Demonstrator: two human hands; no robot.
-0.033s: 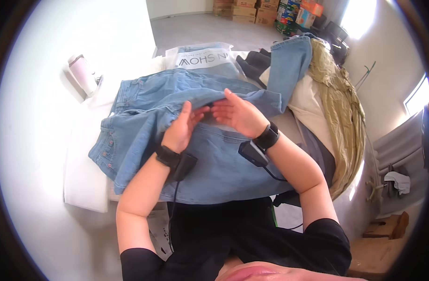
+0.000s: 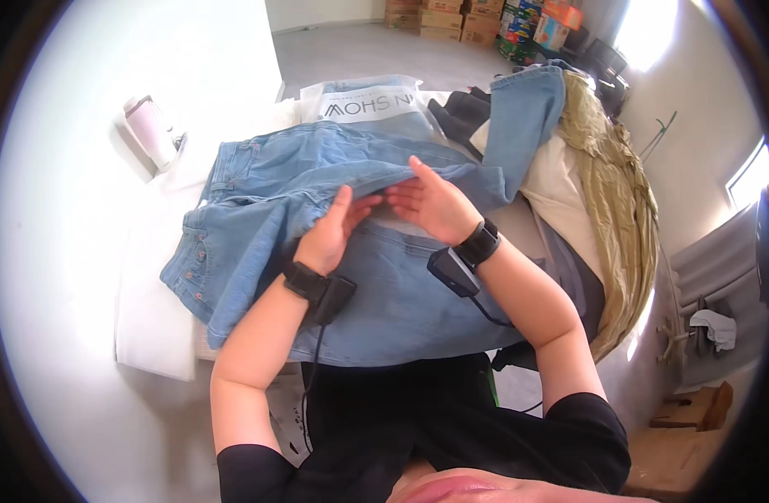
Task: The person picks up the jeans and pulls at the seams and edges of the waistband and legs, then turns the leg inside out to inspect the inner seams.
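A pair of light blue jeans point(image 2: 275, 163) lies spread over the table, its buttoned waistband at the left. One leg reaches toward the near edge under my arms; the other runs to the right. My left hand point(image 2: 331, 230) hovers over the middle of the jeans, thumb raised and fingers stretched out. Facing it, my right hand point(image 2: 432, 204) has its palm turned inward and its fingers extended, close to the upper leg's lower edge. The fingertips of both hands nearly meet. Neither hand grips the denim; whether they touch it I cannot tell.
Behind the jeans lies a translucent bag point(image 2: 372, 105) with folded denim. Another denim leg point(image 2: 525, 109), dark clothing point(image 2: 464, 117) and an olive garment point(image 2: 607, 168) pile up at the right. A pink tumbler point(image 2: 150, 130) stands far left. Cartons point(image 2: 441, 18) are stacked beyond.
The view has shifted very slightly. Both hands keep the same pose over the jeans.
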